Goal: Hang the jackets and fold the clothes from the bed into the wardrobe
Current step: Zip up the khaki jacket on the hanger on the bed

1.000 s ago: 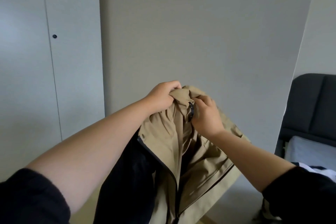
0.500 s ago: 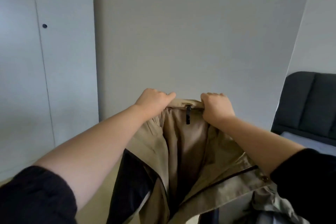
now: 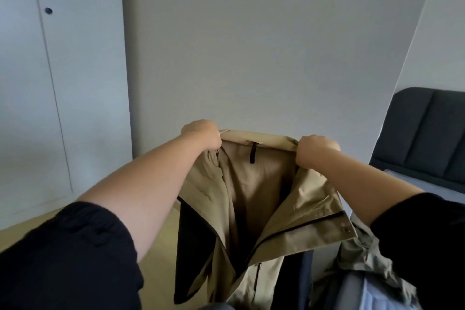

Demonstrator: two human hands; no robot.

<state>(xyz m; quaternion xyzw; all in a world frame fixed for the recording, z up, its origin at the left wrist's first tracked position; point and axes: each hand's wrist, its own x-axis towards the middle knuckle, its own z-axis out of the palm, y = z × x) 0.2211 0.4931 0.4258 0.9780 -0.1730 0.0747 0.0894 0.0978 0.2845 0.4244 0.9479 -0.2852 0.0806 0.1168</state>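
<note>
Tan cloth is bunched inside both fists: the left hand (image 3: 202, 133) and the right hand (image 3: 315, 150) are each curled tight over the collar edge of a jacket (image 3: 254, 194), one at each end, so no finger is spread and none is free. Between the knuckles the collar runs stretched roughly level, and a short black hanging loop (image 3: 253, 152) sits on its inner face, nearer the left fist than the right. From the fingers the jacket drops straight down, long axis vertical, its front open toward the person, a dark zip line (image 3: 289, 233) running along one flap and a dark lining (image 3: 193, 246) showing below the left forearm. Out to the left of the left fist stands the wardrobe (image 3: 63, 83), doors closed, well apart from the jacket; the left hand is the nearer one to it. Off to the right of the right fist lies the bed (image 3: 425, 131) with its dark headboard. No hanger is visible, so I judge hanging needs one hand freed first.
</note>
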